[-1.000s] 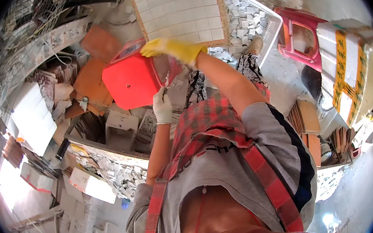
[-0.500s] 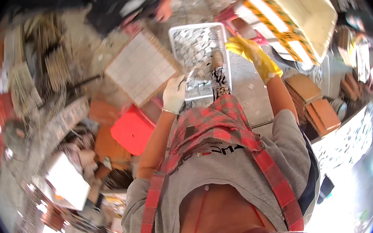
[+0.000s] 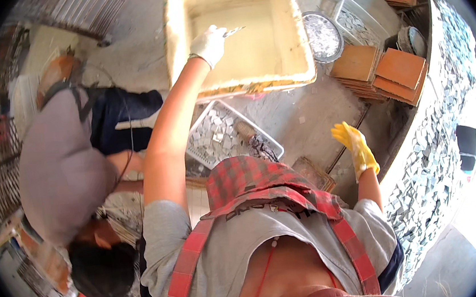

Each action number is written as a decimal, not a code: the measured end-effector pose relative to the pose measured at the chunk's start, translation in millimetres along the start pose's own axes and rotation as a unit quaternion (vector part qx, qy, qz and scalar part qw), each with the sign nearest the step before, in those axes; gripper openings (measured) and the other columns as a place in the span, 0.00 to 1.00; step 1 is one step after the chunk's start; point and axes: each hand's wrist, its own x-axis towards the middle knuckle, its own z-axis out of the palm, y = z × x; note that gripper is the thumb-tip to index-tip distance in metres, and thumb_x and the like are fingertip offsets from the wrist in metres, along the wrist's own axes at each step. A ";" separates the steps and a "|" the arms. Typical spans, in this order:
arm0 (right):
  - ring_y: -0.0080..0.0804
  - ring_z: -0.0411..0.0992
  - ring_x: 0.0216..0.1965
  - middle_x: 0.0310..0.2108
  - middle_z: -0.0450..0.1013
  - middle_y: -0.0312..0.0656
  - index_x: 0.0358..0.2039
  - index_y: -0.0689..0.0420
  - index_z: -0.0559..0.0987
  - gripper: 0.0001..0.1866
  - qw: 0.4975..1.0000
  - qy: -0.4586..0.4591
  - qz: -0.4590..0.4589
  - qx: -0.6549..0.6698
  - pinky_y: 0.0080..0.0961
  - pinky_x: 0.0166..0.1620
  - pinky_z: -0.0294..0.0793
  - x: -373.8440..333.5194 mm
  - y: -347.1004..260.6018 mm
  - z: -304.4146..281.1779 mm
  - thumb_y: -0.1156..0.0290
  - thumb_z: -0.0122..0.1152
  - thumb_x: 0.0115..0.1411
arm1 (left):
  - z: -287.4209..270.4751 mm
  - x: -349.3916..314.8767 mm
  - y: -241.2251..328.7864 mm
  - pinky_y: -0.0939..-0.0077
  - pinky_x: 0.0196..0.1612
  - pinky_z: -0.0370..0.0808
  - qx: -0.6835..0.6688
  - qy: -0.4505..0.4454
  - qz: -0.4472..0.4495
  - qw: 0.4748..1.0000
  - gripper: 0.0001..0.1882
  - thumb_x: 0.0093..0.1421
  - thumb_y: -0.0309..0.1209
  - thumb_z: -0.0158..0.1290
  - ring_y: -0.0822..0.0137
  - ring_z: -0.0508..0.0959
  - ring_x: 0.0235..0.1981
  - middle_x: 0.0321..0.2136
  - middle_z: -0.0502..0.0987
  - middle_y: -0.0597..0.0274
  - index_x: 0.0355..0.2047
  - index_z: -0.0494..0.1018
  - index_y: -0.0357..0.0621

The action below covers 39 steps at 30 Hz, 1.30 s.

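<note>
Grip of left hand (image 3: 209, 46) closed on slim tool (image 3: 234, 32), above foam box (image 3: 291, 46); right hand (image 3: 356, 149) empty, fingers extended, nearer us, rightward of box; we best hold tip clear of box walls.

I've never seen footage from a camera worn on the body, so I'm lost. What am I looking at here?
No machine here: just a person's two hands. One camera on the head looks down; its wide lens bends straight edges. The white-gloved left hand holds a thin tool, above or inside an open cream box. The yellow-gloved right hand is open, with nothing visible in it. On the floor sits a white basket of small tiles. Another person bends at the left.
</note>
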 end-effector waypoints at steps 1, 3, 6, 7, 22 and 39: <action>0.52 0.60 0.71 0.69 0.60 0.62 0.68 0.73 0.59 0.36 1.000 0.017 -0.011 -0.003 0.44 0.73 0.59 -11.2 1.9 -14.0 0.52 0.44 0.75 | 17.2 29.3 -6.2 0.60 0.46 0.80 0.041 -0.061 -0.014 0.997 0.13 0.64 0.28 0.49 0.49 0.82 0.43 0.42 0.80 0.57 0.45 0.81 0.52; 0.52 0.60 0.71 0.69 0.60 0.62 0.68 0.73 0.58 0.36 0.997 0.075 -0.007 -0.020 0.45 0.73 0.58 -33.9 11.9 -29.2 0.51 0.43 0.75 | 45.8 72.1 -6.0 0.55 0.47 0.80 0.064 -0.127 -0.007 0.990 0.14 0.65 0.27 0.49 0.48 0.82 0.46 0.47 0.79 0.54 0.46 0.81 0.51; 0.51 0.74 0.59 0.56 0.76 0.59 0.60 0.72 0.72 0.32 0.960 0.217 0.061 -0.166 0.44 0.70 0.66 -51.8 -18.0 51.9 0.53 0.55 0.72 | 88.4 117.3 -15.4 0.54 0.50 0.81 0.078 -0.165 -0.022 0.983 0.14 0.66 0.27 0.49 0.47 0.81 0.50 0.51 0.78 0.51 0.48 0.81 0.49; 0.51 0.77 0.56 0.52 0.78 0.58 0.56 0.72 0.74 0.29 0.959 0.235 0.069 -0.141 0.45 0.67 0.69 -55.8 -12.2 46.7 0.54 0.57 0.72 | 98.4 130.7 -3.6 0.54 0.50 0.81 0.067 -0.161 -0.025 0.984 0.14 0.66 0.27 0.49 0.47 0.81 0.50 0.51 0.79 0.51 0.47 0.81 0.47; 0.41 0.78 0.56 0.53 0.79 0.52 0.55 0.68 0.79 0.25 0.963 0.217 -0.024 -0.157 0.34 0.65 0.70 -7.4 -78.9 124.8 0.57 0.59 0.72 | 122.2 126.3 12.3 0.56 0.48 0.81 0.073 -0.313 0.002 0.947 0.14 0.65 0.24 0.52 0.46 0.84 0.47 0.48 0.82 0.43 0.48 0.82 0.39; 0.35 0.75 0.59 0.56 0.78 0.48 0.60 0.66 0.76 0.23 0.944 0.167 -0.184 -0.217 0.29 0.67 0.68 10.9 -155.1 166.2 0.61 0.53 0.75 | 123.7 147.5 4.2 0.49 0.49 0.79 0.024 -0.185 0.008 0.982 0.14 0.68 0.32 0.48 0.46 0.82 0.48 0.47 0.82 0.45 0.48 0.80 0.45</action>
